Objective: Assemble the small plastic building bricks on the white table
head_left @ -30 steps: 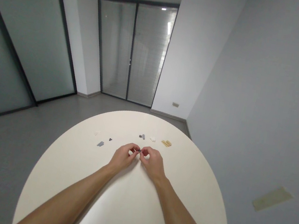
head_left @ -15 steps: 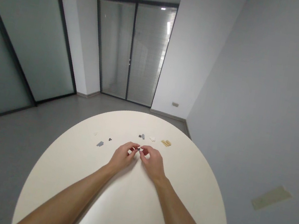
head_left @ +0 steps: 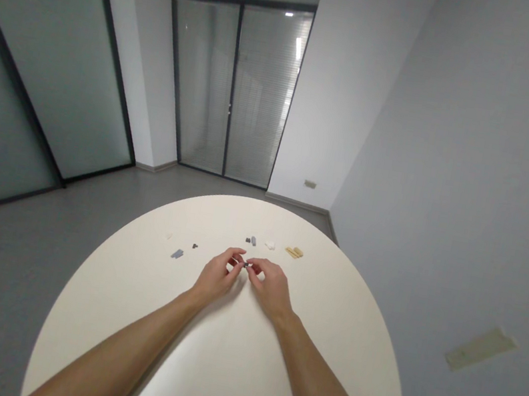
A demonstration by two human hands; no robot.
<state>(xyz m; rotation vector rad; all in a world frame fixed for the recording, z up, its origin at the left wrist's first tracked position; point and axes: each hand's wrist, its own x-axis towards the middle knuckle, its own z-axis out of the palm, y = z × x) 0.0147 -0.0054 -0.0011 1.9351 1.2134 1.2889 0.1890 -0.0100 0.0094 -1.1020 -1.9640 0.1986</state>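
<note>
My left hand and my right hand meet above the middle of a round cream table. Both pinch one tiny dark grey piece between thumb and fingertips. Its exact shape is too small to make out. Just beyond the hands lie small loose pieces: a grey pair, a white one and tan ones.
To the left on the table lie a grey piece, a tiny dark piece and a small white piece. Past the table's far edge are grey floor, glass doors with blinds and a plain wall on the right.
Both hands have crept slightly up and away from me, the pinch on the tiny dark piece unchanged. The loose pieces have not moved.
</note>
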